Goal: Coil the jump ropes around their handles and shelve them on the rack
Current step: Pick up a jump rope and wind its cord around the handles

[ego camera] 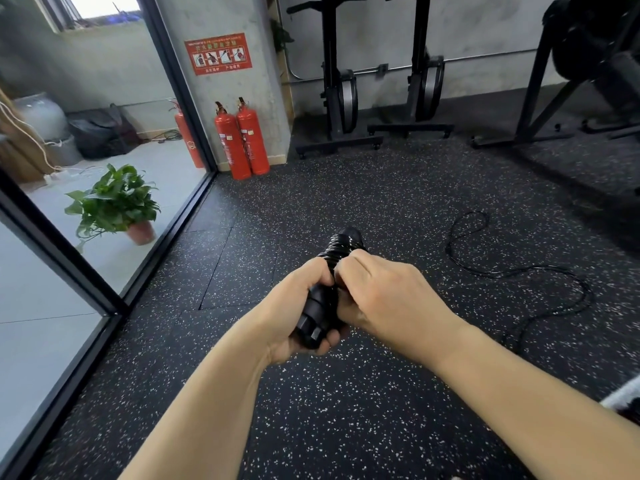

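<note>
I hold the two black handles [320, 306] of the jump rope together in my left hand [294, 306], the fingers curled closed around their near part, so this hand is fully wrapped on them. Their long axis runs from the near left, where the butt ends show under my palm, to the far right, where the top is already covered by tight turns of rope [343, 249]. My right hand [384, 292] is just beside the left one and touches the handles at the near edge of these turns. Its fingers are bent inward, and I judge they pinch the rope there, though the piece inside them is hidden. The loose part of the rope [495, 276] lies on the speckled floor [346, 188], to the right and a little farther away, in a curl and a long bend that comes back toward my right arm. So the right hand is the nearer one to it, and I think the next turns must go toward me. I cannot tell where the rack is.
</note>
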The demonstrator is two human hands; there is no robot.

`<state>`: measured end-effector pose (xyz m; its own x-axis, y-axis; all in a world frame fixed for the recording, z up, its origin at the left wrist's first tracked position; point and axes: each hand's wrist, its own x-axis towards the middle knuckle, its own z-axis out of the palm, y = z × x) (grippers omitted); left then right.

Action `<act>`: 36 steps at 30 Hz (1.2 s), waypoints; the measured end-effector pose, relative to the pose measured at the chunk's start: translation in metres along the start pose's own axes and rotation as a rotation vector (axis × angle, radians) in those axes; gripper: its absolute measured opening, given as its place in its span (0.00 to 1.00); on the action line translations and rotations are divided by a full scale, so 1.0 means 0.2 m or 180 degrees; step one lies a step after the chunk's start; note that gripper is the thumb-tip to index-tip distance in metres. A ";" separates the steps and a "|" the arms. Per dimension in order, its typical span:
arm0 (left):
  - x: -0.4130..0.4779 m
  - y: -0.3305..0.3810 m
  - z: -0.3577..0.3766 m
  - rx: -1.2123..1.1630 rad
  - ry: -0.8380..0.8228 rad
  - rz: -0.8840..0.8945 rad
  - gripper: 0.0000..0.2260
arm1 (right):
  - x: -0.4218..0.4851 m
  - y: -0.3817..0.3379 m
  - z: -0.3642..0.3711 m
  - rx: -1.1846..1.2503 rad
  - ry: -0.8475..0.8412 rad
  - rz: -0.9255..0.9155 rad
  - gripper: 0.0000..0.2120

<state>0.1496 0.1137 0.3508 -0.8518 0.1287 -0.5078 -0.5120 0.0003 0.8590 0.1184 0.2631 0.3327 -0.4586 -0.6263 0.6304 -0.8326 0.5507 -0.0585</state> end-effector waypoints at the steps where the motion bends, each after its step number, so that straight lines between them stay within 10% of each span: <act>1: 0.00 0.00 0.00 -0.0039 -0.0001 -0.0024 0.14 | 0.00 0.01 0.00 -0.0053 -0.0018 0.0014 0.05; 25: -0.01 0.02 0.00 -0.0613 0.0134 0.0023 0.16 | 0.03 0.05 -0.05 0.1136 -0.0008 0.1760 0.08; 36: 0.12 -0.04 0.06 0.0573 0.1328 0.1190 0.21 | 0.04 0.06 -0.08 0.3759 -0.0108 0.3735 0.12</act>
<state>0.1344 0.1297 0.3316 -0.9612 -0.2486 -0.1198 -0.1727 0.2030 0.9638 0.1099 0.2733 0.3484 -0.9563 -0.2209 -0.1916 0.1928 0.0167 -0.9811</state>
